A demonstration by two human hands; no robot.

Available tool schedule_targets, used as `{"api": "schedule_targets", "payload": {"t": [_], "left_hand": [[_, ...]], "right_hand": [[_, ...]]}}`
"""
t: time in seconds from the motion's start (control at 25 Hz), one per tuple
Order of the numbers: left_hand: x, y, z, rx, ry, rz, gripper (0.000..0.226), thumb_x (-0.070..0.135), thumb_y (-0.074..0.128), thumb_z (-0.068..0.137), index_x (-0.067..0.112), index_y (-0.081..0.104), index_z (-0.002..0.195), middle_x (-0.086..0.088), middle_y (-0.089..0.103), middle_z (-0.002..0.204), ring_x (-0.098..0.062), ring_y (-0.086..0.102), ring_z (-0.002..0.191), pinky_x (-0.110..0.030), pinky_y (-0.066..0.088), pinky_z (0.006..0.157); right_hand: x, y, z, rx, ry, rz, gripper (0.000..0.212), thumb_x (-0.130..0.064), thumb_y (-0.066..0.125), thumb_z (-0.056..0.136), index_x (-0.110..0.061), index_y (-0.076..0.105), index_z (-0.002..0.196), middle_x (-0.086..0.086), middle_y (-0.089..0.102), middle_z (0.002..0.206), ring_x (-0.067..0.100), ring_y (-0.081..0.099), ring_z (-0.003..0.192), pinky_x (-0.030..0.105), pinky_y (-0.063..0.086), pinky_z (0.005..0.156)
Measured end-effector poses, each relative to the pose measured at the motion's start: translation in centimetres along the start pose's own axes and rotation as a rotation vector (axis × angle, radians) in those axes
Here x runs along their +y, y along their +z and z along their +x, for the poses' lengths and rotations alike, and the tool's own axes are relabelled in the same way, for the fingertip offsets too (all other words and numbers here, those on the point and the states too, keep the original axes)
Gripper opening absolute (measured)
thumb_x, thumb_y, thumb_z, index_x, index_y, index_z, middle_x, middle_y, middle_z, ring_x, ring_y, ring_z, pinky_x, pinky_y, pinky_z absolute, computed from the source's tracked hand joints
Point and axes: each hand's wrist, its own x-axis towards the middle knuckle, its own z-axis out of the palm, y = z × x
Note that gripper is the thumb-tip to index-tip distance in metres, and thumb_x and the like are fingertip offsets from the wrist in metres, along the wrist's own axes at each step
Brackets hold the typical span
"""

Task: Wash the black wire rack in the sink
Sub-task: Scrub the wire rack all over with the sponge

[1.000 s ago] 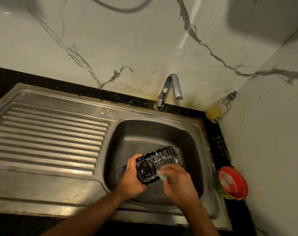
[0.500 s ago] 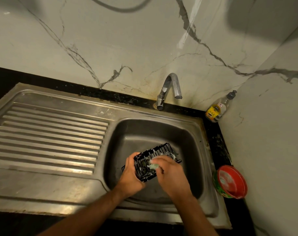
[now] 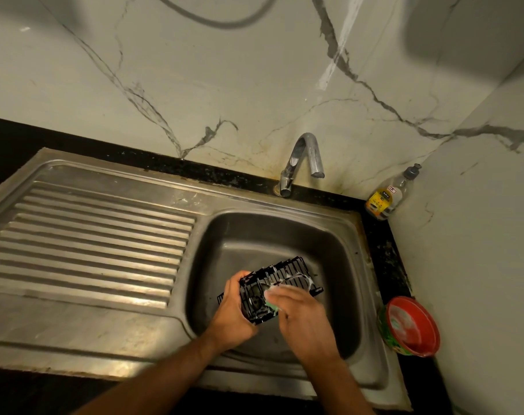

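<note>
Across the dark bench [image 3: 386, 259] under the marble wall runs the steel sink unit [image 3: 176, 319], its ribbed drainboard [image 3: 90, 244] filling the left part and its basin [image 3: 338, 265] sunk into the right part. At the back edge, behind the basin, the curved tap [image 3: 302, 157] rises with its spout turned toward the basin.

Down over the near half of the basin I hold the black wire rack [image 3: 287, 272], tilted, with white suds streaked along its bars. My left hand [image 3: 233, 313] grips its near left end, the fingers [image 3: 238, 278] clamped around the rack's edge with the thumb side underneath. My right hand [image 3: 302, 316] comes in from the right and presses a green sponge [image 3: 271, 301] against the rack's upper face; its fingers are closed on the sponge, which peeks out foamy at their tips. Through the bars I can see the basin's drain, though not clearly.

Along the bench's right edge, just beside the sink's near right corner, stands a round red tub [image 3: 410, 327] with a green patterned side, pale soapy stuff inside it. Farther back, in the bench's rear right corner where the two walls meet, stands a clear soap bottle [image 3: 386, 196] with a yellow label and a grey cap, leaning toward the side wall.
</note>
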Motion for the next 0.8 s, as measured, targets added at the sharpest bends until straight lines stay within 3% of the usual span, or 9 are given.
{"api": "schedule_targets", "payload": {"t": [0.2, 0.28, 0.4, 0.48, 0.6, 0.72, 0.8], "left_hand": [[-0.2, 0.1, 0.1, -0.013, -0.003, -0.038, 0.103, 0.017, 0.080, 0.050, 0.053, 0.031, 0.133, 0.002, 0.048, 0.136, -0.004, 0.055, 0.127, -0.030, 0.051, 0.105], [-0.1, 0.1, 0.1, -0.018, 0.000, -0.052, 0.102, 0.019, 0.079, 0.050, 0.048, 0.032, 0.136, 0.001, 0.048, 0.137, -0.005, 0.055, 0.127, -0.029, 0.050, 0.106], [-0.1, 0.1, 0.0, -0.025, 0.009, -0.055, 0.101, 0.018, 0.080, 0.050, 0.048, 0.033, 0.135, 0.001, 0.049, 0.136, -0.004, 0.056, 0.126, -0.026, 0.050, 0.104], [0.0, 0.2, 0.1, -0.025, 0.017, -0.062, 0.101, 0.014, 0.081, 0.051, 0.047, 0.033, 0.134, 0.002, 0.048, 0.135, -0.005, 0.055, 0.127, -0.024, 0.049, 0.103], [-0.4, 0.3, 0.2, 0.008, 0.026, -0.073, 0.101, 0.002, 0.082, 0.053, 0.039, 0.036, 0.135, -0.001, 0.049, 0.135, -0.006, 0.055, 0.127, -0.021, 0.048, 0.102], [-0.7, 0.1, 0.2, 0.019, 0.008, -0.089, 0.103, 0.007, 0.081, 0.052, 0.041, 0.035, 0.137, -0.004, 0.050, 0.138, -0.007, 0.056, 0.129, -0.025, 0.049, 0.104], [-0.7, 0.1, 0.2, 0.023, 0.005, -0.080, 0.102, 0.009, 0.080, 0.051, 0.042, 0.035, 0.137, -0.005, 0.049, 0.139, -0.005, 0.056, 0.128, -0.022, 0.047, 0.104]], "right_hand": [[3.0, -1.9, -1.2, -0.071, -0.045, -0.106, 0.039, 0.002, 0.076, 0.066, -0.020, 0.079, 0.098, -0.004, 0.076, 0.106, 0.010, 0.070, 0.098, 0.027, 0.057, 0.089], [3.9, -2.3, -1.1, -0.029, 0.092, -0.163, 0.033, 0.001, 0.081, 0.069, -0.016, 0.079, 0.096, 0.001, 0.075, 0.102, 0.016, 0.070, 0.093, 0.029, 0.059, 0.084], [3.2, -2.1, -1.4, -0.017, 0.341, -0.107, 0.022, -0.013, 0.071, 0.087, -0.015, 0.075, 0.109, 0.001, 0.064, 0.107, 0.012, 0.065, 0.085, 0.027, 0.059, 0.079], [1.6, -1.7, -1.7, -0.062, 0.271, -0.046, 0.029, -0.016, 0.067, 0.085, -0.016, 0.074, 0.113, -0.003, 0.062, 0.099, 0.008, 0.061, 0.082, 0.023, 0.059, 0.077], [0.4, -2.0, -1.9, -0.142, 0.093, 0.010, 0.032, -0.012, 0.068, 0.074, -0.017, 0.076, 0.105, -0.006, 0.062, 0.090, 0.008, 0.061, 0.080, 0.018, 0.056, 0.069], [2.8, -2.7, -1.2, -0.105, 0.230, -0.022, 0.025, -0.013, 0.073, 0.079, -0.019, 0.077, 0.103, -0.006, 0.062, 0.092, 0.007, 0.060, 0.081, 0.025, 0.058, 0.074], [4.8, -3.1, -0.2, -0.073, 0.347, -0.092, 0.023, -0.015, 0.067, 0.088, -0.018, 0.076, 0.109, -0.004, 0.063, 0.096, 0.009, 0.059, 0.086, 0.029, 0.056, 0.082]]}}
